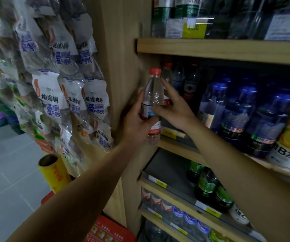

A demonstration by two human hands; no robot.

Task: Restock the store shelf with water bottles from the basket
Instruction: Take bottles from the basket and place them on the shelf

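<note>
Your left hand (137, 123) grips the bottle (152, 105) around its label, upright, at the left end of the shelf (175, 147). Your right hand (172, 109) touches it with straight, spread fingers. Push it straight back, just beside the 1 red-capped bottle (167, 79) behind, and keep it upright until it stands.
</note>
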